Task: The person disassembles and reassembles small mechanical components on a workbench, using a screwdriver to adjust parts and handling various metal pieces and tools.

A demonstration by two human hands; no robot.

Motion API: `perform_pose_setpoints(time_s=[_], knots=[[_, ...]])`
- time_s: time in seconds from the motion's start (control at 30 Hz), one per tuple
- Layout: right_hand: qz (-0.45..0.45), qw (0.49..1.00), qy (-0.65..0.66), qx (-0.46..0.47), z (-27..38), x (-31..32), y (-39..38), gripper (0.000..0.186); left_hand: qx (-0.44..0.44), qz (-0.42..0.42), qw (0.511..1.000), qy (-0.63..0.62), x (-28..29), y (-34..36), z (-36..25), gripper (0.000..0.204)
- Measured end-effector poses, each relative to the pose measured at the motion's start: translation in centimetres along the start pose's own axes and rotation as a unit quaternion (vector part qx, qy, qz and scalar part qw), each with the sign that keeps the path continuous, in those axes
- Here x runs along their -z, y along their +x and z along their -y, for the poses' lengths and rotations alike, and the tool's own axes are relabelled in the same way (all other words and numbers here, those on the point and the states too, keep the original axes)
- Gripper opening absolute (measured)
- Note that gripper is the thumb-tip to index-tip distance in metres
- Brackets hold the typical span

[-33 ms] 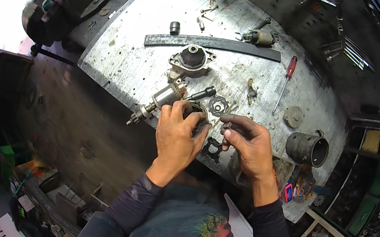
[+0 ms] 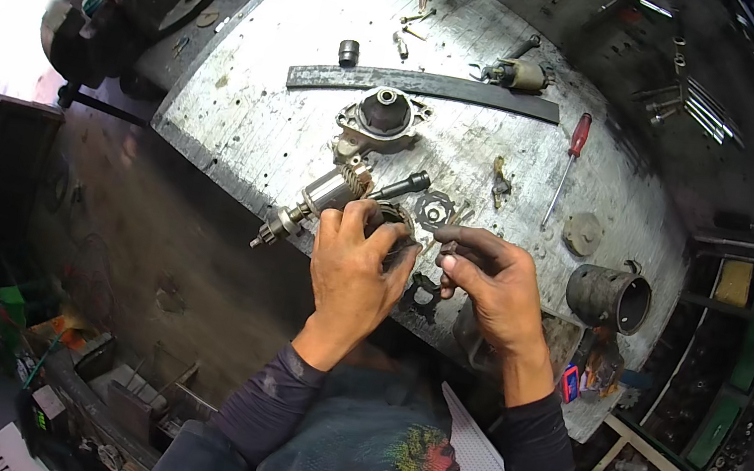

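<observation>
round metal part [image 2: 410,225]: being clasped in left hand [image 2: 350,271], just right of armature [image 2: 329,192]; curling right hand [image 2: 492,284] beside it, too obscured to tell whether gripping anything. seemingly standing partway, largely unassembled: showing casing [image 2: 594,293] apart, well right of armature, flanged housing [image 2: 382,119] separate beyond armature, solenoid [image 2: 524,77] farther beyond.

Workbench's left edge: bare top [image 2: 238,105] gives a wide passage up to the cone-nosed housing [image 2: 385,118].
Near edge: the armature [image 2: 332,191] juts over it, obstructing the left hand's [image 2: 355,272] outer side; a tray [image 2: 563,337] crowds the right wrist.
Far side: a black bar [image 2: 363,84] blocks low crossing.
Middle: a lane runs between housing and screwdriver [image 2: 579,138], interrupted by a small fitting [image 2: 499,184].
Right edge: a hollow cylinder [image 2: 597,293] stands in the way.
</observation>
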State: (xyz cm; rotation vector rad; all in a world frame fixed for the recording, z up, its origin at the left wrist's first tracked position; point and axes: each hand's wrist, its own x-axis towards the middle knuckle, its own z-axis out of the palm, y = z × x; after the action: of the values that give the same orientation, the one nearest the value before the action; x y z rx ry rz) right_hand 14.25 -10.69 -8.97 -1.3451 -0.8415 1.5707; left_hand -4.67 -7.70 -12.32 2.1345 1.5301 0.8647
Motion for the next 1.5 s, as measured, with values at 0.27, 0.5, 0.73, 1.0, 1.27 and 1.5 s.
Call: perform_pose_setpoints(time_s=[0.27, 0.5, 0.73, 1.0, 1.27, 1.5], knots=[[0.034, 0.993, -0.106, -0.032, 0.3, -0.8, 3.0, 0.028, -0.118, 0.039, 0.988, -0.093, 0.4, 0.8, 3.4, 0.027], [0.07, 0.985, -0.15, -0.057, 0.3, -0.2, 4.0, 0.03, -0.087, -0.022, 0.993, -0.078, -0.3, 0.0, 3.2, 0.026], [0.143, 0.974, -0.169, -0.052, -0.1, 1.6, 5.7, 0.032, 0.036, -0.15, 0.985, -0.074, -2.6, -2.9, 1.7, 0.026], [0.178, 0.972, -0.151, -0.041, -0.6, 2.8, 6.6, 0.035, 0.091, -0.228, 0.96, -0.138, -5.6, -3.9, 0.9, 0.024], [0.181, 0.958, -0.212, 0.068, -1.1, 2.7, 6.5, 0.035, 0.06, -0.239, 0.959, -0.14, -6.0, -3.6, 1.7, 0.018], [0.174, 0.956, -0.218, 0.087, -1.1, 3.0, 6.4, 0.033, 0.069, -0.28, 0.942, -0.173, -6.9, -4.4, 1.7, 0.033]])
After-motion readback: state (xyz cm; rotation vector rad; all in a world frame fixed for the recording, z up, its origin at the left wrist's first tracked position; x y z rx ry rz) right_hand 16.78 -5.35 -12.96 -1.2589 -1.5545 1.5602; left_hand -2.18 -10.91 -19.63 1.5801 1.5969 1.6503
